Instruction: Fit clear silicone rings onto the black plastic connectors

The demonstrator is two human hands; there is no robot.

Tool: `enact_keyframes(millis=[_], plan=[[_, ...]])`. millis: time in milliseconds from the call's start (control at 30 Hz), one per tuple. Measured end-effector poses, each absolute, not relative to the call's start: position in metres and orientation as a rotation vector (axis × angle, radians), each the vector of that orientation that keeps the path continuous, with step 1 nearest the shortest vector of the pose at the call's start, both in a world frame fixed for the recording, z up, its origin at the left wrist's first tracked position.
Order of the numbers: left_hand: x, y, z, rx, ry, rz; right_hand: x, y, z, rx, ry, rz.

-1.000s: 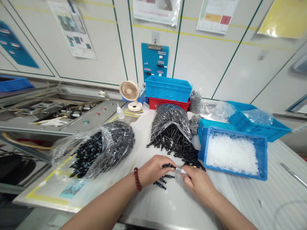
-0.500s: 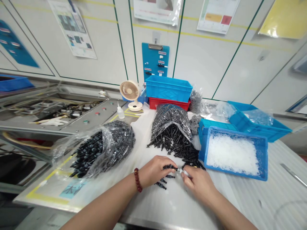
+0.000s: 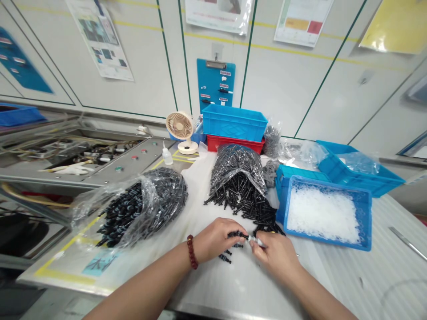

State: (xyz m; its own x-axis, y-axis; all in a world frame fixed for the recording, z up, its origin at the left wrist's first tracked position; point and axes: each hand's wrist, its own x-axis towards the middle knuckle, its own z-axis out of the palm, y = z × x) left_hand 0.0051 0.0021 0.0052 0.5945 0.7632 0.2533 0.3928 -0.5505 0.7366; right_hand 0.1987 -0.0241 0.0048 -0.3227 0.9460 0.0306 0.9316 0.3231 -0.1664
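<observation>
My left hand (image 3: 216,238) is closed on a slim black plastic part (image 3: 237,234), its fingers around the middle. The right end of that part meets the tip of a white, rod-like tool (image 3: 257,241), which my right hand (image 3: 275,253) grips between thumb and fingers. Below my left hand a few black parts (image 3: 225,258) with pale rings lie on the white table surface, partly covered by the hand. Just behind both hands spreads a heap of loose black parts (image 3: 242,193), spilling out of a clear plastic bag (image 3: 237,160).
To the right, a blue bin (image 3: 368,213) holds many small clear rings (image 3: 323,213). Another clear bag of black parts (image 3: 163,198) lies at left. A fan (image 3: 180,129), a dropper bottle (image 3: 167,155) and stacked bins (image 3: 233,124) stand behind. A metal tool (image 3: 407,242) lies far right.
Almost nothing differs. My right hand has shifted very slightly left at the white tool's tip, and both hands keep their hold.
</observation>
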Motion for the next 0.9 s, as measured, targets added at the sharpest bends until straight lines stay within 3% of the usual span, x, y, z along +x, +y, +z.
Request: enact_keyframes(millis=[667, 900], plan=[[0.001, 0.012, 0.003, 2.064, 1.037, 0.843, 0.205, -0.016, 0.01, -1.831, -2.381, 0.076], [0.006, 0.008, 0.021, 1.809, 1.138, 0.971, 0.216, -0.008, 0.0, -1.651, -2.299, 0.252]])
